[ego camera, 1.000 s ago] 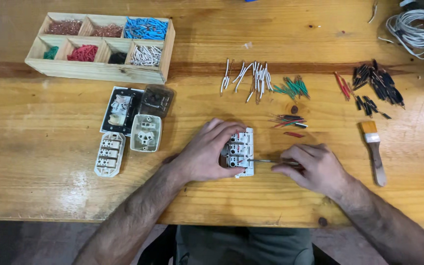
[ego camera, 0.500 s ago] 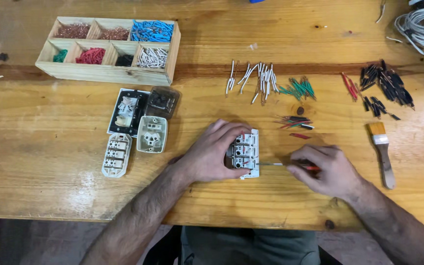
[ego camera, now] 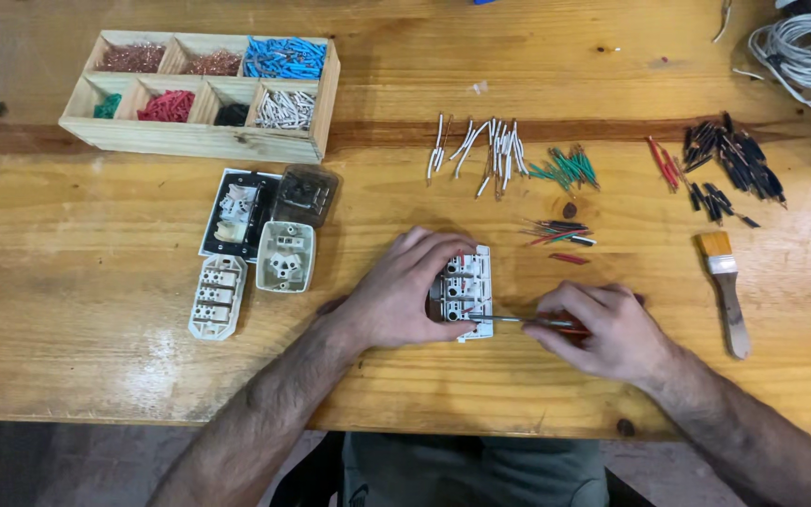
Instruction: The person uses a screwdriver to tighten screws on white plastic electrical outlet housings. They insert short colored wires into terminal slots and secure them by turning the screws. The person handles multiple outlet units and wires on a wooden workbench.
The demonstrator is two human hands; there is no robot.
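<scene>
Wooden tabletop (ego camera: 96, 357), seen from above, carrying all the parts. At its far left stands a compartmented wooden tray (ego camera: 201, 139) with sorted wire pieces: copper-coloured, blue, green, red, black and white, each in its own compartment. A coil of grey cable (ego camera: 804, 56) lies at the far right corner. Just in front of the tray lie four loose socket parts: a black-framed module (ego camera: 237, 214), a dark translucent cover (ego camera: 305, 195), a pale housing (ego camera: 285, 256) and a white terminal block (ego camera: 217, 297).

The left hand (ego camera: 396, 299) lies over the left side of the white switch module (ego camera: 466, 291), near the tabletop's front middle, and presses it flat; its grip is clenched on the module. The right hand (ego camera: 607, 329) is closed around a red-handled screwdriver (ego camera: 532, 322), whose shaft runs level to the module's near end.

A paintbrush (ego camera: 726, 291) lies to the right, apart from the hands. Beyond the module lie cut wires: white pieces (ego camera: 481, 150), green pieces (ego camera: 570, 169), black pieces (ego camera: 734, 155), red pieces (ego camera: 664, 161), and a small mixed bundle (ego camera: 556, 232).
</scene>
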